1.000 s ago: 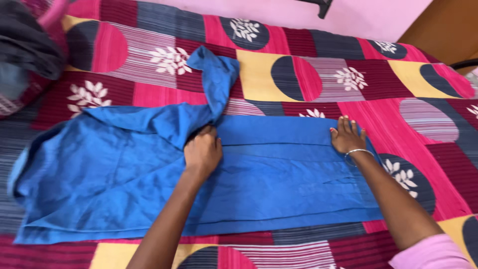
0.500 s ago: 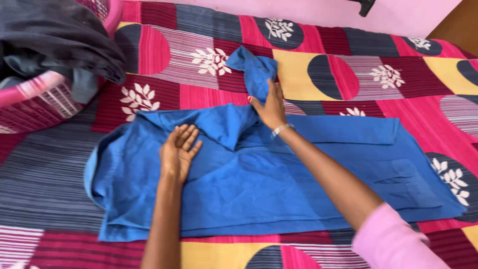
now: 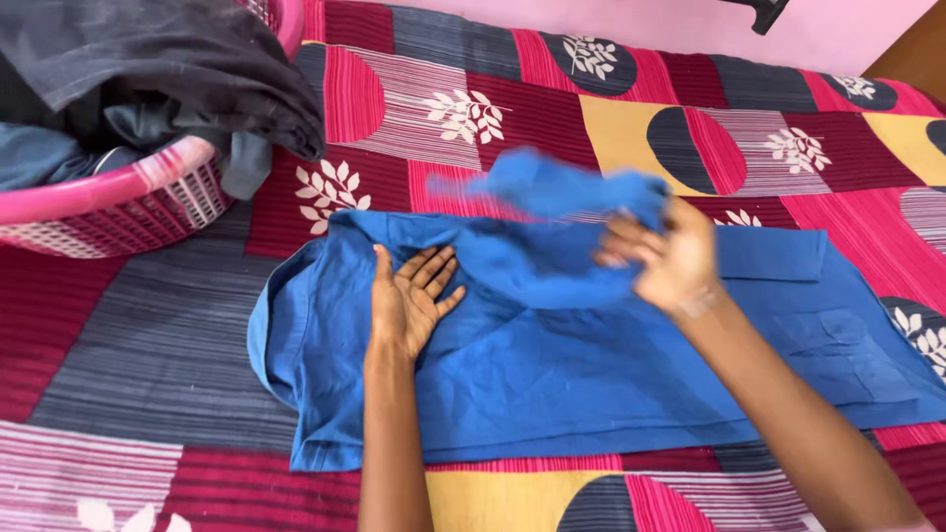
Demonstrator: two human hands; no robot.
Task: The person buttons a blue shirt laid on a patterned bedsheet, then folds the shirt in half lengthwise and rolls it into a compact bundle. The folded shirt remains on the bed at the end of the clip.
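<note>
A blue shirt (image 3: pixel 611 374) lies spread across a patterned bedspread (image 3: pixel 148 365). My left hand (image 3: pixel 409 300) rests flat on the shirt near its left shoulder, fingers apart, pressing the cloth down. My right hand (image 3: pixel 660 261) is raised over the shirt's middle and grips the blue sleeve (image 3: pixel 552 192), which is lifted off the bed and blurred by motion. A bangle sits on my right wrist. A chest pocket shows on the shirt's right side.
A pink laundry basket (image 3: pixel 128 197) stands at the upper left, heaped with dark grey clothes (image 3: pixel 148 69) that hang over its rim. A pink wall runs along the far edge of the bed. A wooden surface shows at the top right corner.
My right hand has taken hold of the sleeve and pulled it up and toward me over the shirt. My left hand stays flat on the cloth. The view has shifted left, showing more basket.
</note>
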